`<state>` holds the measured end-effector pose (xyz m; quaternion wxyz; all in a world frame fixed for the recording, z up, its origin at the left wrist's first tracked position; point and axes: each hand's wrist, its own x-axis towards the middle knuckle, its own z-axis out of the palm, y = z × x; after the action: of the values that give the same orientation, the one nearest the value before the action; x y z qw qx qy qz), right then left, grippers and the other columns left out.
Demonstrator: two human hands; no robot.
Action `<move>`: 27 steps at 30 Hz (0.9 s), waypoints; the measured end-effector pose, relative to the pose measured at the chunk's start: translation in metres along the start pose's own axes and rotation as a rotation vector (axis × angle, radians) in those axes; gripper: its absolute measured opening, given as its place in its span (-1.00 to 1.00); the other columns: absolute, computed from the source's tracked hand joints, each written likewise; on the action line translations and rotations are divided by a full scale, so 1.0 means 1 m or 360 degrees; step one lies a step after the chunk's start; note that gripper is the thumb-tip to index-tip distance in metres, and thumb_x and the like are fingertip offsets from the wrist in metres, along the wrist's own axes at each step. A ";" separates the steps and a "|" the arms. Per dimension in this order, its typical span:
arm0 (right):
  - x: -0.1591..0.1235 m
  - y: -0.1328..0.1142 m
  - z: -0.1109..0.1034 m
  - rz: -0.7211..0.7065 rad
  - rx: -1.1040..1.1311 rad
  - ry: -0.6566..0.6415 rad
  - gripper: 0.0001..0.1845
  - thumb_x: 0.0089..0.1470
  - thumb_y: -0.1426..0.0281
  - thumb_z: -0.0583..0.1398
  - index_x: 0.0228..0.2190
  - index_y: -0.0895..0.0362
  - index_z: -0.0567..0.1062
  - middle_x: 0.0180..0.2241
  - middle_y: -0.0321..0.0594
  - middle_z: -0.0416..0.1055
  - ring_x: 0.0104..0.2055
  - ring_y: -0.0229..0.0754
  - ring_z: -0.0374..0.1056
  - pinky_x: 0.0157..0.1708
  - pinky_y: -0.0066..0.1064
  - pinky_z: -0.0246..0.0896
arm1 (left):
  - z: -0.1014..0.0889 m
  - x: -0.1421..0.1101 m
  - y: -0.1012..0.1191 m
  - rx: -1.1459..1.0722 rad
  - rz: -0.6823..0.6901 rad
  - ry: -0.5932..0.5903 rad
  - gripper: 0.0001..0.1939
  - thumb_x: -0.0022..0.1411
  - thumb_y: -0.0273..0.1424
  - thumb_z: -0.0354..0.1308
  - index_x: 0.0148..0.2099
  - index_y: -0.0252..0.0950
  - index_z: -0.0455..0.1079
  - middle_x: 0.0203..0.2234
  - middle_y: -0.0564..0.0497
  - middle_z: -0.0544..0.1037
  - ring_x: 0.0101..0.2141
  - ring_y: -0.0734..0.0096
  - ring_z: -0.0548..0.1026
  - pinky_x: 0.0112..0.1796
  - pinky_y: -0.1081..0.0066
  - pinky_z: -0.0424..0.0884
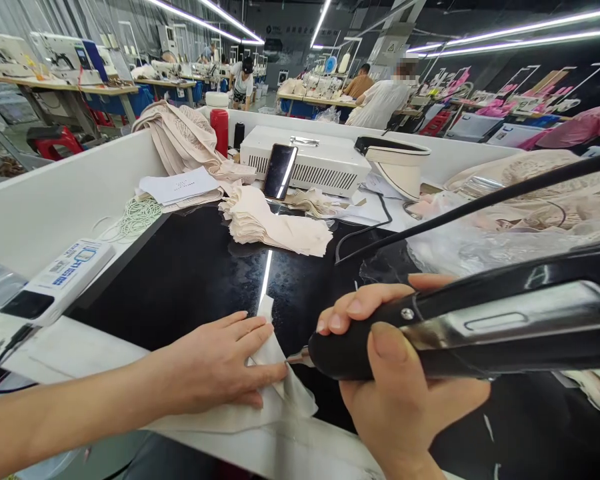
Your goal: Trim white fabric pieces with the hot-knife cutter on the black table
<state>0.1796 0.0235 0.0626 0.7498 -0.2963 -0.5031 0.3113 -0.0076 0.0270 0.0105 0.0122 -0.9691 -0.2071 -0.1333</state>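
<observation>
My left hand [225, 363] lies flat on a cream fabric piece [293, 393], pressing it against the black glossy work surface [190, 267] near its front edge. Its fingers are stretched out, and the index fingertip is right beside a small metal tip [300, 358]. That tip belongs to a black handheld power tool [460, 327] with a long silver lever, which my right hand [405, 393] grips around its front end. Whether the tip touches the fabric I cannot tell. Beyond my hands sits a stack of cream fabric pieces [275, 223].
A phone [280, 172] leans against a white vented box [305, 157]. A black cable [480, 203] crosses at right above clear plastic [460, 247]. Green elastic cord [139, 219] and a white device [60, 283] lie left. Low white walls [80, 193] border the bench; people sit farther back.
</observation>
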 end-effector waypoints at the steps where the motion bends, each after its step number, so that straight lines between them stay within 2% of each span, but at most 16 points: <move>1: 0.000 0.000 0.000 -0.0008 0.0001 -0.0007 -0.61 0.09 0.41 0.34 -0.08 0.05 0.35 -0.41 -0.33 0.40 -0.52 -0.21 0.36 -0.52 -0.32 0.35 | 0.000 0.000 0.001 -0.0013 -0.0004 0.0005 -0.56 0.35 -0.13 0.15 0.19 -0.17 0.33 0.08 -0.33 0.43 0.11 -0.04 0.44 0.07 0.01 0.42; 11: 0.005 0.002 0.007 -0.0007 0.0083 0.0033 -0.61 0.06 0.44 0.36 -0.10 0.06 0.36 -0.41 -0.35 0.42 -0.50 -0.24 0.35 -0.51 -0.36 0.36 | -0.001 0.003 0.003 -0.0082 -0.0030 0.0034 -0.62 0.32 -0.17 0.20 0.11 -0.19 0.36 0.06 -0.30 0.42 0.09 -0.02 0.44 0.07 0.03 0.42; 18: 0.005 0.006 0.010 0.0052 -0.0026 0.0029 -0.63 0.09 0.44 0.32 -0.10 0.02 0.34 -0.42 -0.39 0.41 -0.51 -0.27 0.35 -0.49 -0.35 0.40 | -0.001 0.001 0.003 -0.0162 -0.0065 0.0024 -0.61 0.33 -0.17 0.19 0.13 -0.19 0.35 0.06 -0.30 0.39 0.07 -0.03 0.42 0.07 0.02 0.40; 27: 0.011 0.005 0.018 0.0062 0.0009 0.0114 -0.58 0.03 0.40 0.36 -0.12 0.03 0.32 -0.45 -0.41 0.40 -0.54 -0.27 0.35 -0.51 -0.35 0.37 | -0.002 0.000 0.003 -0.0184 -0.0083 0.0076 -0.59 0.31 -0.19 0.22 0.14 -0.19 0.37 0.00 -0.26 0.41 0.04 0.04 0.40 0.06 0.13 0.39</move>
<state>0.1650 0.0379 0.0708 0.7620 -0.3150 -0.4691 0.3163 -0.0067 0.0239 0.0125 -0.0422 -0.9590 -0.2240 -0.1683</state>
